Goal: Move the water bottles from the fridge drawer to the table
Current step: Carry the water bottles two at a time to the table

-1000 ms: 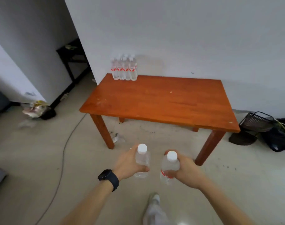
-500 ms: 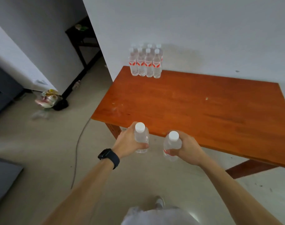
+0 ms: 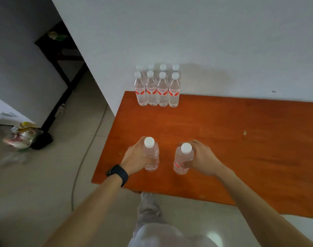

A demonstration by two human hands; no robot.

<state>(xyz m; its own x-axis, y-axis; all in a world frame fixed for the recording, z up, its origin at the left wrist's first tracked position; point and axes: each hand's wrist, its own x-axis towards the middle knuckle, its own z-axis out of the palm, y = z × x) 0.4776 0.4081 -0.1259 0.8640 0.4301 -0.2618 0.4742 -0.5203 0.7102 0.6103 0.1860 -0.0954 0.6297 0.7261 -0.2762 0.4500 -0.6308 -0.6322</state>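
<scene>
Plain domestic room, suggested by orange wooden table (image 3: 241,139) set against bare white wall (image 3: 187,32), pale floor (image 3: 36,175), trailing cable (image 3: 80,161), crumpled bags (image 3: 22,138)

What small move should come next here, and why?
The left hand grips one white-capped clear bottle, the right hand another, above the orange wooden table's near side; probably carry both forward and set them beside the eight clear plastic bottles standing at its far edge.

A table (image 3: 241,139) fills the right of the frame, backed against a wall (image 3: 205,32). On its far left corner — upper centre — stands a cluster of bottles (image 3: 157,90). At centre, the left hand (image 3: 134,158) holds one bottle (image 3: 151,157), the right hand (image 3: 203,162) another bottle (image 3: 182,163) beside it, over the tabletop.
</scene>
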